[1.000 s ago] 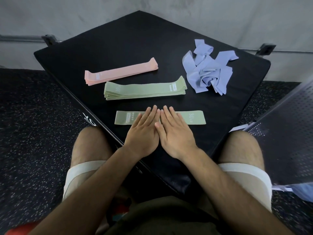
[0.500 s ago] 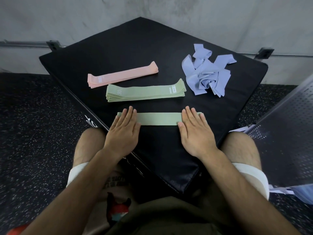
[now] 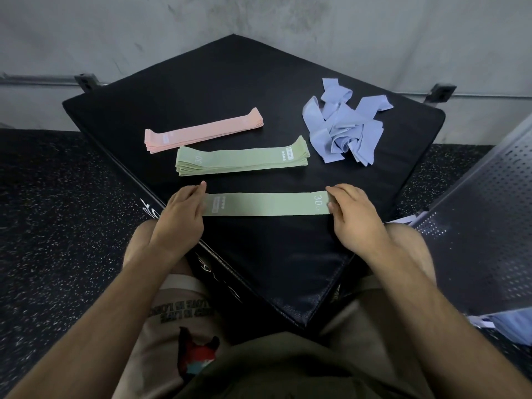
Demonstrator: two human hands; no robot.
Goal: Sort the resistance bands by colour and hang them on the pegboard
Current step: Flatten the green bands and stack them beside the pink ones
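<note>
Person sits at a black padded worktop, 1 corner pointing at the lap. 1 green band lies flat on the near part of the worktop, long axis left-right, spanning the gap between both hands. It has "30" printed at its right end and a white label patch near its left end.

Left hand: fingers curled over the band's left end, gripping it. 1 fingertip pokes past the band's far edge. The end itself is hidden under the hand.

Right hand: fingers curled, thumb and fingertips pinching the band's right end, right beside the "30".

Behind the band and apart from it is the green stack: several bands laid flat and aligned, roughly parallel to the held one. Behind that is the pink stack, also aligned, angled with its right end farther away. The 2 stacks sit near each other; contact can't be told.

Blue pile sits at the far right of the worktop, loose and tangled, just right of the green stack's end.

Perforated grey panel comes in at the right edge, beside the right knee. Some blue material shows at its lower edge; can't tell what. Floor is dark and speckled, and there's a grey wall behind.
</note>
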